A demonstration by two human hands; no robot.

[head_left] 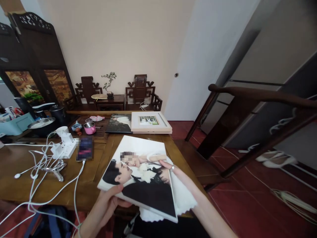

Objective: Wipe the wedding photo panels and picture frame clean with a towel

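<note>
A white-edged photo panel (148, 195) with a printed picture of a couple is held tilted above the near edge of the wooden table (99, 165). My left hand (110, 200) grips its lower left edge, thumb on the front and fingers underneath. On the right edge, my right hand (172, 170) has its thumb on the picture; its other fingers are hidden. A white cloth with a scalloped edge (184, 195) hangs behind and below the panel on the right. Whether my right hand also pinches the cloth is not visible.
A pale picture frame (168, 123) and a dark photo panel (116, 125) lie at the table's far edge. A power strip (68, 147), tangled white cables, a phone (85, 148) and a pink cup (89, 128) occupy the left. A wooden chair (228, 125) stands right.
</note>
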